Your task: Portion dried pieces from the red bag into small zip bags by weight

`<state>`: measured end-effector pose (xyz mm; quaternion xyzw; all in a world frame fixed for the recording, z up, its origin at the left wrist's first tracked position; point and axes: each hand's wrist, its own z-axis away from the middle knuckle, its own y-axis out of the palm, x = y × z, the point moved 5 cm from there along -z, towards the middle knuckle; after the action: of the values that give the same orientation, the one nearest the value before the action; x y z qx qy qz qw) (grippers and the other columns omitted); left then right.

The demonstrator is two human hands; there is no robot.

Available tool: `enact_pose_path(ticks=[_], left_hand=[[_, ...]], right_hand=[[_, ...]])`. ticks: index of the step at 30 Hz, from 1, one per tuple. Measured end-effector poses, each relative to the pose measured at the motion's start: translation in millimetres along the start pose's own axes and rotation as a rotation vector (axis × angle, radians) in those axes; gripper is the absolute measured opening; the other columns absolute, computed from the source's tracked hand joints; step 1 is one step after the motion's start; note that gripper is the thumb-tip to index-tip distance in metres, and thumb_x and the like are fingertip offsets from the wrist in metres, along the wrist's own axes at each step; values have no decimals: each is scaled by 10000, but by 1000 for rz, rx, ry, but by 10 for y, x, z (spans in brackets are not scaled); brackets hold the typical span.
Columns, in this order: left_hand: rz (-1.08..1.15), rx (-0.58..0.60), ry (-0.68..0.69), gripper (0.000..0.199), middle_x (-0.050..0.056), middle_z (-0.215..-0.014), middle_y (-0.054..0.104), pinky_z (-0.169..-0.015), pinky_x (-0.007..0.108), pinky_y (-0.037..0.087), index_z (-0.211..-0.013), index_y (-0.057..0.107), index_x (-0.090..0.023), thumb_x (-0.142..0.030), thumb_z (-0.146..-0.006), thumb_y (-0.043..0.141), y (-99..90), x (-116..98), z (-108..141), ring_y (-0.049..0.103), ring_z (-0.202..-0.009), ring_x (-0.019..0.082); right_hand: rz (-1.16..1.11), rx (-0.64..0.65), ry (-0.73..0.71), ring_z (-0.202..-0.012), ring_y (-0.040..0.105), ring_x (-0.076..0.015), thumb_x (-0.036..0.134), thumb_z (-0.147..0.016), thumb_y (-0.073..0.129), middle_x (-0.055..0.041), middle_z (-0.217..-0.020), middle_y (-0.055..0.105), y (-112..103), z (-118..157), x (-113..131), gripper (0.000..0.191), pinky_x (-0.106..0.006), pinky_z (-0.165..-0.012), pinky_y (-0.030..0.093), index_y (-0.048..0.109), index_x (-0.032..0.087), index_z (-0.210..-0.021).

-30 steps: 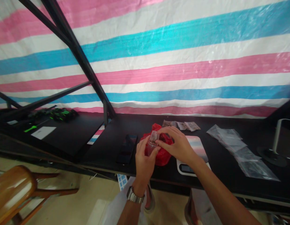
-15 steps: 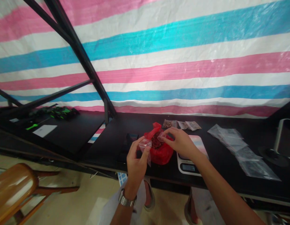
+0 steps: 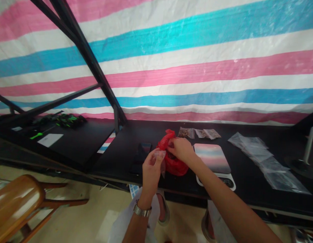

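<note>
My left hand is closed on the top edge of a small clear zip bag, which hangs beside the red plastic bag. The red bag sits on the black table with its mouth open and dark brown bits inside. My right hand reaches into that mouth, fingers pinched together. What those fingers hold is hidden. Just right of the red bag, under my right forearm, lies a white kitchen scale with a shiny plate.
Small filled zip bags lie behind the scale. A spread row of flat clear bags is to the right, near a metal stand. A dark phone-like slab lies left of the red bag. A wooden chair stands at lower left.
My right hand has moved left and deeper into the red bag's mouth, uncovering the scale's plate. My left hand still holds the zip bag. The view has shifted slightly.
</note>
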<state>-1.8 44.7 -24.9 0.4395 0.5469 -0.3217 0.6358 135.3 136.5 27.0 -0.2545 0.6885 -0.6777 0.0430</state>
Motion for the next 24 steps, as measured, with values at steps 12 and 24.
enact_pose_path(ticks=[12, 24], left_hand=[[174, -91, -7, 637, 79, -1027, 819, -868, 335, 607, -1099, 766, -170, -682, -733, 864, 3, 32, -66, 773, -927, 203], [-435, -69, 409, 468, 94, -1214, 740, -1065, 459, 538, -1242, 767, -257, -371, -795, 849, 60, -224, 116, 692, -1132, 279]], right_hand=[[-558, 37, 6, -792, 775, -190, 242, -912, 709, -22, -874, 836, 74, 107, -193, 89, -262, -727, 524, 792, 229, -942], [-904, -232, -91, -747, 705, -178, 370, -934, 680, -31, -879, 788, -294, 330, -361, 184, -298, -707, 546, 732, 200, -981]])
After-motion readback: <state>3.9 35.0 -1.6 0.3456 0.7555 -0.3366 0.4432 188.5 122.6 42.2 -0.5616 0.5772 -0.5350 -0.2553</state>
